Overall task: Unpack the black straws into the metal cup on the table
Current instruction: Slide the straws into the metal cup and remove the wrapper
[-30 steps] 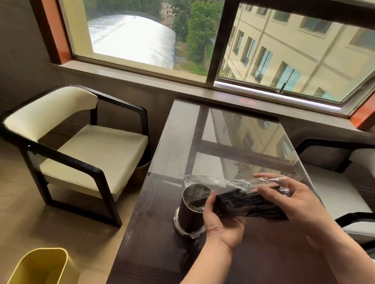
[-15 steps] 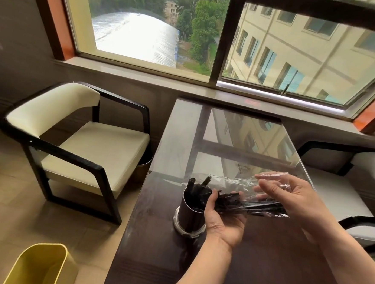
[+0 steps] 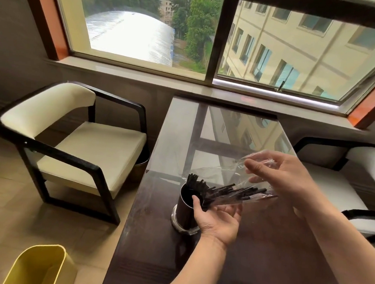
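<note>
A dark metal cup [image 3: 183, 208] stands on the glossy dark table [image 3: 152, 250], with several black straws [image 3: 196, 182] poking out of its mouth. More black straws [image 3: 234, 192] lie nearly level inside a clear plastic wrapper [image 3: 224, 173], their left ends at the cup's rim. My left hand [image 3: 217, 221] holds the wrapper's lower end from below, thumb against the straws beside the cup. My right hand [image 3: 284, 177] pinches the wrapper's far end, raised above the table.
A cream-cushioned chair with a black frame [image 3: 77, 147] stands left of the table, and a second one [image 3: 357, 176] stands on the right. A yellow bin [image 3: 38, 266] sits on the floor at the lower left. The windowsill [image 3: 186, 86] runs behind the table.
More straws have slid out of the wrapper into the cup. My right hand has lifted the wrapper's far end higher; the left hand stays by the cup.
</note>
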